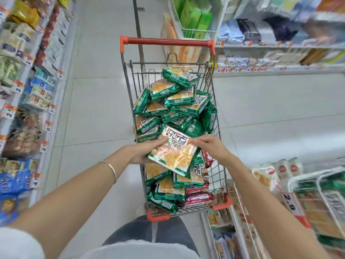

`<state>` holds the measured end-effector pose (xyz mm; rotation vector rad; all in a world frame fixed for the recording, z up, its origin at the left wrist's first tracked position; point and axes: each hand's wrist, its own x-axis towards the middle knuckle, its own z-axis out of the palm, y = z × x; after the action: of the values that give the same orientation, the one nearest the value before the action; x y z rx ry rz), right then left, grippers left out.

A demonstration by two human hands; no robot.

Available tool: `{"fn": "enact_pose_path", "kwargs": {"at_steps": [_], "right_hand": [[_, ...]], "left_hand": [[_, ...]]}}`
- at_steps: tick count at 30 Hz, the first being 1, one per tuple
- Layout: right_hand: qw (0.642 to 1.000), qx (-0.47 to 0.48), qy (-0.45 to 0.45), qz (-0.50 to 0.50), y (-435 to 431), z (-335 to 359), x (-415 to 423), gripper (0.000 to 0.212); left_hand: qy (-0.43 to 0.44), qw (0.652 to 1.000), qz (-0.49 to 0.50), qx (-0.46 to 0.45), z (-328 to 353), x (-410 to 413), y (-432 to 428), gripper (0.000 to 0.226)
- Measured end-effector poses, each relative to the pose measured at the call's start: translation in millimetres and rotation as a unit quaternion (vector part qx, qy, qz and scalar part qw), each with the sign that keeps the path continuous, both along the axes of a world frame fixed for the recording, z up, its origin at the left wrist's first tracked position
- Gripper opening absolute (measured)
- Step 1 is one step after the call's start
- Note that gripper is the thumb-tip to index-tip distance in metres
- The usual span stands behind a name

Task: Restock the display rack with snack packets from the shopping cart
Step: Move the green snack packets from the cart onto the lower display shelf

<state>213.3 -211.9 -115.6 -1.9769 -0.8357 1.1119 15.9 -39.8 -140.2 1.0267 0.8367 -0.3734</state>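
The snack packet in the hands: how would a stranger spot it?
Find the wire shopping cart with the red handle. Over its near end, the left hand and right hand hold one green snack packet. Only it is held above the pile.

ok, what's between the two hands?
Head view: one green snack packet, held by left hand and pinched by right hand, over the shopping cart.

The person wears white sleeves (15,243), grey trousers (130,233), a thin bracelet (113,170)
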Motion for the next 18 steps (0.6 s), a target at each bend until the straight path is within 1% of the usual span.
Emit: {"fn": "enact_pose_path", "kwargs": {"at_steps": [1,2,3,4,5,6,7,8,9,11,13,15,18], "right_hand": [[0.997,0.015,0.055,-0.049,4,-8,-3,0.012],[0.985,0.027,0.107,-0.132,6,-16,-6,0.012],[0.963,0.029,0.142,-0.228,7,-29,-6,0.016],[0.939,0.001,0.138,-0.314,6,-41,-7,0.028],[0.92,-0.06,0.117,-0.37,5,-53,-9,0.041],[0.906,-0.136,0.104,-0.386,2,-63,-16,0.058],[0.901,-0.2,0.093,-0.374,0,-74,-22,0.072],[0.903,-0.235,0.085,-0.351,-1,-82,-30,0.08],[0.909,-0.241,0.073,-0.332,-1,-88,-36,0.083],[0.914,-0.236,0.033,-0.328,-1,-96,-42,0.074],[0.907,-0.205,0.045,-0.365,-2,-99,-41,0.056],[0.9,-0.141,0.064,-0.407,-7,-92,-41,0.04],[0.904,-0.052,0.035,-0.423,-21,-79,-36,0.028]], "left_hand": [[0.007,1.0,0.024,-0.002,-2,-2,0,0.042],[0.011,0.999,0.049,-0.003,-3,-5,1,0.039],[0.016,0.997,0.074,0.004,-6,-9,3,0.034],[0.024,0.994,0.107,0.009,-7,-15,6,0.029],[0.032,0.989,0.142,0.017,-9,-21,11,0.025],[0.037,0.983,0.18,0.022,-11,-28,16,0.024],[0.038,0.977,0.208,0.032,-13,-34,22,0.025],[0.04,0.971,0.231,0.043,-15,-41,28,0.027],[0.042,0.967,0.247,0.054,-17,-47,33,0.029],[0.052,0.96,0.269,0.06,-20,-58,39,0.026],[0.066,0.956,0.278,0.059,-18,-63,42,0.02],[0.069,0.954,0.282,0.072,-15,-63,43,0.021],[0.068,0.96,0.255,0.095,-11,-54,39,0.026]]}}
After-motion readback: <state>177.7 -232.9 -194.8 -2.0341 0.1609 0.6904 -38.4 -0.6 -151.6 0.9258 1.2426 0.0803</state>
